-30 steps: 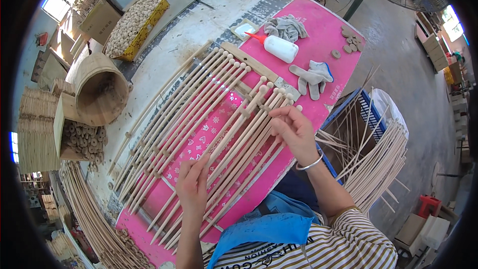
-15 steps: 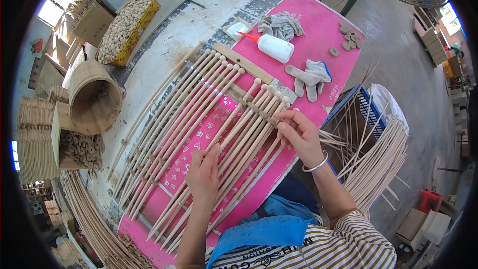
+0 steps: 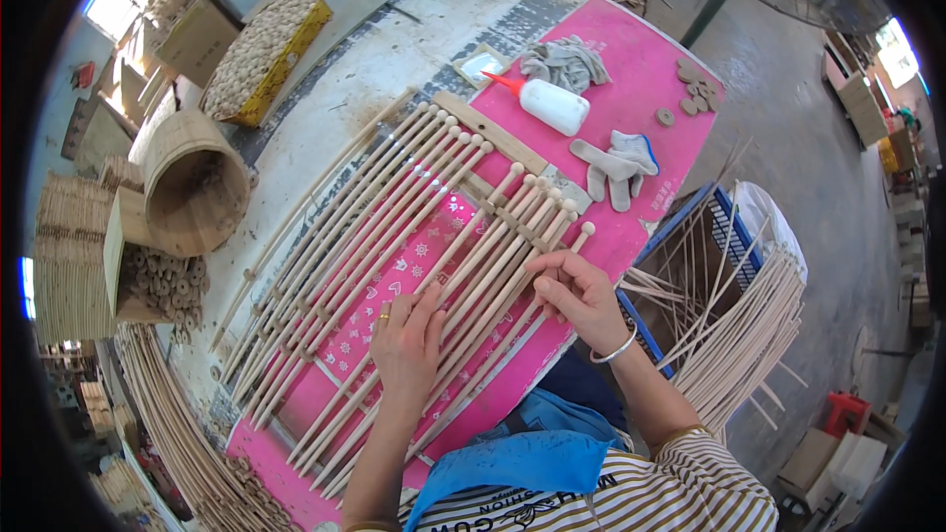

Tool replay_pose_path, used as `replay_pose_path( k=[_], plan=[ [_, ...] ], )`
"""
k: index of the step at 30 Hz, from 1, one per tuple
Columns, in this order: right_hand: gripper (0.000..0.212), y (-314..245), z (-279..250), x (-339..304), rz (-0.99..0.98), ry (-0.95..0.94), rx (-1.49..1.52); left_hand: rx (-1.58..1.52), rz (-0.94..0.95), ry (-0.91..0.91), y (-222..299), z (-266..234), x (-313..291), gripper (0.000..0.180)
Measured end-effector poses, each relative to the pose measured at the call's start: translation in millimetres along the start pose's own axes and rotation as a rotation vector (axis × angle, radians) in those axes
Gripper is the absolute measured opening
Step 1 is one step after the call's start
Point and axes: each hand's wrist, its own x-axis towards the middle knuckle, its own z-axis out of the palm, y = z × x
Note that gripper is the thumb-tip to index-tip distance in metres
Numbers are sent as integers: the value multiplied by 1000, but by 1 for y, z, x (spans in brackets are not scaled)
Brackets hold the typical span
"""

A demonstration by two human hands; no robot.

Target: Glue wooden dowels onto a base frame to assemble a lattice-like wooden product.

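Observation:
Round-headed wooden sticks (image 3: 409, 227) lie side by side in two slanting groups on a wooden rack (image 3: 493, 133). My left hand (image 3: 406, 340), a ring on one finger, bends over the nearer group, its fingertips closed at the shaft of that group's leftmost stick (image 3: 471, 234). My right hand (image 3: 581, 303), with a bracelet at the wrist, is closed, thumb to forefinger, over the rightmost stick (image 3: 587, 230). The ball head of this stick shows beyond my knuckles. Part of its shaft is hidden under the hand.
A white glue bottle (image 3: 554, 106) with a red nozzle, a grey cloth (image 3: 567, 64), gloves (image 3: 616, 167) and wooden discs (image 3: 698, 89) lie beyond the rack. A box of wooden balls (image 3: 266, 59) and a wooden bucket (image 3: 197, 187) stand left. Right, a blue crate (image 3: 734, 227) holds sticks.
My right hand has drawn back from the rack's notched bar, nearer to me along the rightmost stick, whose ball head now shows. My left hand stays nearly in place, its fingers turned slightly.

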Motion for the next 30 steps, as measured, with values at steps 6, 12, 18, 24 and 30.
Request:
replay_pose_path(
  k=[6, 12, 18, 24, 30],
  plan=[
    [21, 13, 8, -22, 75, -73, -24, 44, -23, 117, -49, -18, 13, 40],
    [23, 24, 33, -30, 97, -235, -41, 250, 12, 154, -96, -17, -6, 41],
    [31, 22, 67, -12, -56, -347, -154, 224, 74, 181, -83, -37, -12, 41],
    [36, 19, 125, 23, 217, -331, 279, 237, 127, 175, -31, -96, -65, 47],
    [29, 7, 113, 31, 113, -184, 266, 135, -209, 191, -38, -156, -130, 52]
  ],
)
